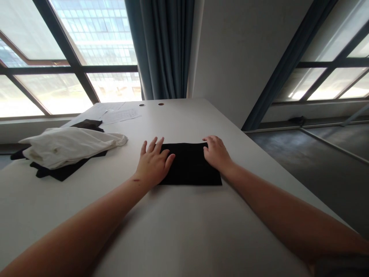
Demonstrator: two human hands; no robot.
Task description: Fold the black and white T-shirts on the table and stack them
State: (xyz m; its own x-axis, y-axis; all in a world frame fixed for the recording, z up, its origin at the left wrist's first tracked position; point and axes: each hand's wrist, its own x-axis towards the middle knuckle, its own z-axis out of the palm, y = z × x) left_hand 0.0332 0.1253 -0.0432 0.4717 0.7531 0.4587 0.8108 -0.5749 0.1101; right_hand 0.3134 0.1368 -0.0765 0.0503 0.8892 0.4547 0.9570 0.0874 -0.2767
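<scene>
A folded black cloth [190,165], roughly rectangular, lies flat on the white table [184,223] in front of me. My left hand [154,161] rests over its left side, palm down, with the fingers spread and the thumb on the fabric. At the far right corner, my right hand [216,152] has its fingers bent over the edge and the thumb against the cloth. The left edge of the cloth is partly hidden under my left hand.
To the left lies a loose pile with a white garment [72,144] on top of a black garment [62,171]. Printed paper sheets [122,115] lie farther back. Two round holes [160,104] pierce the far tabletop. Beyond are windows and a blue curtain [161,50].
</scene>
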